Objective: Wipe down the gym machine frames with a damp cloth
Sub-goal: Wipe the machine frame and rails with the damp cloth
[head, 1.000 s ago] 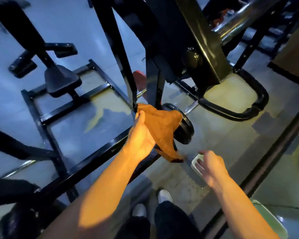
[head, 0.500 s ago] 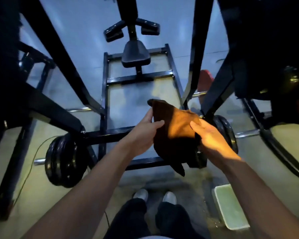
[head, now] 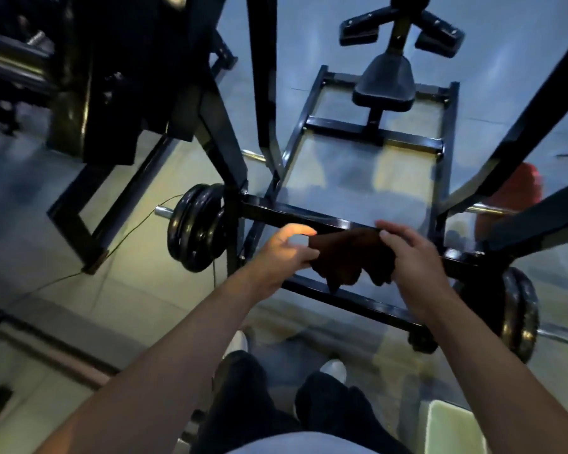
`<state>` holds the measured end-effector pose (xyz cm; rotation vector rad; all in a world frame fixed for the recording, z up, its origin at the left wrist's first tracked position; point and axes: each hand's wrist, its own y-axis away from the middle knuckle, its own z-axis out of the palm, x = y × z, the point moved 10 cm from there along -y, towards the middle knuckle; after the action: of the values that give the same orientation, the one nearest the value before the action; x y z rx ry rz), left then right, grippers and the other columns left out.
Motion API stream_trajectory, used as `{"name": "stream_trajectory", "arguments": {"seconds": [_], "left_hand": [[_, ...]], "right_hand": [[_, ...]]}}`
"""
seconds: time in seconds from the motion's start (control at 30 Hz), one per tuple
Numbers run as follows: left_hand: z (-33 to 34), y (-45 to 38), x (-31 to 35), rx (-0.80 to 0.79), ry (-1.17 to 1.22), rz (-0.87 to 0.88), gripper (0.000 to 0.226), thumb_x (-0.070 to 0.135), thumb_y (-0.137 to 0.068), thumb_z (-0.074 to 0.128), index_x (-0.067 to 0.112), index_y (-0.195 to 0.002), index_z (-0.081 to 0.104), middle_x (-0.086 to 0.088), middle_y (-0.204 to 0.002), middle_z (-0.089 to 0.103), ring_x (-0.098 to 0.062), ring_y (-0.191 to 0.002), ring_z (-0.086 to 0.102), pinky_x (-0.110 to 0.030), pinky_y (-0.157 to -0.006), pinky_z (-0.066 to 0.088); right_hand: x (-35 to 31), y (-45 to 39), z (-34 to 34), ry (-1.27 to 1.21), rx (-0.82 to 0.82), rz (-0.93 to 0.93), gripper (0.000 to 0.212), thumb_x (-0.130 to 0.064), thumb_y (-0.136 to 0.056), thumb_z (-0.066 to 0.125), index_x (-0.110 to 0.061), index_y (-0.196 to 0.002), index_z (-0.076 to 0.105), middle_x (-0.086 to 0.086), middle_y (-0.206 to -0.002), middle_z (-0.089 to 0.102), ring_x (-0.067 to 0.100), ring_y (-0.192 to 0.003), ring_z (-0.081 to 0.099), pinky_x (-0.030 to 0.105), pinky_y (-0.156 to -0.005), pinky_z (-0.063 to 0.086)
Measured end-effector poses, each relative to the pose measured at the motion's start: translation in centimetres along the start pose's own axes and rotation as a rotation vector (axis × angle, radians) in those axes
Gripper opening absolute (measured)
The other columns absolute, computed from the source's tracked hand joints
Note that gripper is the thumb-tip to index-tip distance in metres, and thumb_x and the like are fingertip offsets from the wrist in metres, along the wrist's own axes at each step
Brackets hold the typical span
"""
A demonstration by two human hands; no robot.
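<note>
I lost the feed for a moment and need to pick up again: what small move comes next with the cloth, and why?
Probably lower the cloth onto the black crossbar just beyond it and start wiping. The left hand and right hand both grip the cloth, bunched between them, apparently above the frame rather than pressed on it.

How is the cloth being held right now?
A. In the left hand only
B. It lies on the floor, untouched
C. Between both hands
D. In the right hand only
C: the left hand grips one end of the cloth and the right hand the other, with the cloth bunched between them above the black frame bar.
</note>
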<state>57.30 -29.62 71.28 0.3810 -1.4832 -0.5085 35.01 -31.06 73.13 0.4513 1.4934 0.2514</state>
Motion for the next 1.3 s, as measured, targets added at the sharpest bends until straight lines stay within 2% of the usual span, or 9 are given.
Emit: {"name": "stream_trajectory", "arguments": {"seconds": [0.13, 0.4, 0.53, 0.77, 0.87, 1.0, 1.1, 1.2, 1.3], "left_hand": [[-3.2, 0.8, 1.2, 0.1, -0.089, 0.111, 0.02, 0.0, -0.099, 0.06, 0.016, -0.101, 0.071, -0.001, -0.085, 0.072, -0.011, -0.081, 0.068, -0.025, -0.078, 0.058], [-7.4, 1.6, 4.4, 0.137, -0.253, 0.292, 0.034, -0.01, -0.088, 0.069, 0.011, -0.114, 0.069, 0.002, -0.093, 0.069, 0.002, -0.079, 0.067, -0.018, -0.077, 0.052], [-9.7, 2.5, 7.3, 0.165, -0.608, 0.491, 0.036, -0.004, -0.091, 0.068, 0.014, -0.121, 0.066, 0.005, -0.107, 0.063, 0.006, -0.088, 0.062, -0.009, -0.083, 0.049], [-14.1, 1.5, 9.1, -0.009, -1.085, 0.721, 0.026, 0.02, -0.096, 0.069, 0.024, -0.121, 0.068, 0.0, -0.114, 0.055, -0.018, -0.114, 0.046, -0.026, -0.095, 0.037], [-16.5, 0.8, 10.2, -0.078, -0.965, 0.775, 0.022, 0.028, -0.097, 0.067, 0.017, -0.116, 0.067, -0.005, -0.121, 0.055, -0.02, -0.12, 0.047, -0.025, -0.103, 0.038], [-17.2, -1.5, 8.4, -0.353, -0.341, 0.27, 0.054, 0.039, -0.097, 0.065, -0.002, -0.128, 0.052, -0.019, -0.119, 0.063, -0.022, -0.111, 0.062, -0.028, -0.097, 0.048], [-16.0, -1.6, 8.3, -0.475, -0.33, 0.206, 0.025, 0.048, -0.105, 0.049, 0.026, -0.115, 0.054, -0.006, -0.094, 0.06, -0.016, -0.094, 0.062, -0.032, -0.097, 0.051], [-14.4, -1.3, 9.0, -0.491, -0.294, 0.224, 0.016, 0.055, -0.104, 0.041, 0.045, -0.1, 0.053, 0.005, -0.079, 0.06, -0.011, -0.087, 0.061, -0.046, -0.099, 0.053], [-12.3, -1.3, 10.0, -0.467, -0.124, 0.198, 0.034, 0.059, -0.098, 0.047, 0.036, -0.121, 0.055, 0.008, -0.097, 0.071, -0.011, -0.101, 0.067, -0.034, -0.092, 0.054]], "right_hand": [[-0.5, 0.0, 2.9, 0.046, -0.136, -0.03, 0.029, -0.003, -0.101, 0.059, -0.024, -0.111, 0.076, 0.008, -0.11, 0.075, 0.023, -0.103, 0.071, 0.034, -0.085, 0.057], [-3.4, 1.2, 7.7, 0.766, -0.096, -0.362, 0.027, -0.02, -0.106, 0.052, -0.041, -0.11, 0.068, -0.012, -0.1, 0.069, 0.005, -0.087, 0.063, 0.022, -0.069, 0.045], [-2.7, 2.0, 11.2, 0.665, -0.193, -0.229, 0.039, -0.027, -0.097, 0.07, -0.03, -0.133, 0.056, -0.002, -0.113, 0.064, 0.014, -0.099, 0.065, 0.021, -0.077, 0.048], [-3.4, 4.7, 17.8, 0.902, -0.043, -0.353, 0.043, -0.009, -0.097, 0.066, -0.025, -0.136, 0.058, -0.005, -0.115, 0.044, 0.005, -0.101, 0.045, 0.005, -0.084, 0.032], [-4.1, 6.3, 19.3, 0.829, 0.076, -0.412, 0.032, -0.007, -0.096, 0.068, -0.028, -0.12, 0.064, -0.01, -0.109, 0.037, 0.003, -0.109, 0.037, -0.002, -0.097, 0.022], [-4.1, 7.3, 19.3, 0.634, 0.199, -0.368, 0.012, -0.02, -0.09, 0.079, -0.027, -0.088, 0.07, -0.006, -0.114, 0.049, 0.009, -0.119, 0.05, 0.007, -0.106, 0.033], [-4.2, 8.2, 19.1, 0.333, 0.178, -0.235, 0.012, -0.023, -0.091, 0.078, -0.012, -0.087, 0.077, 0.01, -0.093, 0.075, 0.022, -0.093, 0.073, 0.034, -0.092, 0.057], [-5.7, 9.9, 18.3, 0.207, 0.255, -0.251, 0.016, -0.02, -0.09, 0.078, -0.005, -0.094, 0.075, 0.009, -0.087, 0.077, 0.019, -0.083, 0.073, 0.028, -0.077, 0.056], [-7.2, 11.1, 17.1, 0.146, 0.363, -0.323, 0.017, -0.017, -0.091, 0.077, -0.002, -0.097, 0.071, 0.007, -0.086, 0.076, 0.013, -0.079, 0.071, 0.023, -0.072, 0.056]]}}
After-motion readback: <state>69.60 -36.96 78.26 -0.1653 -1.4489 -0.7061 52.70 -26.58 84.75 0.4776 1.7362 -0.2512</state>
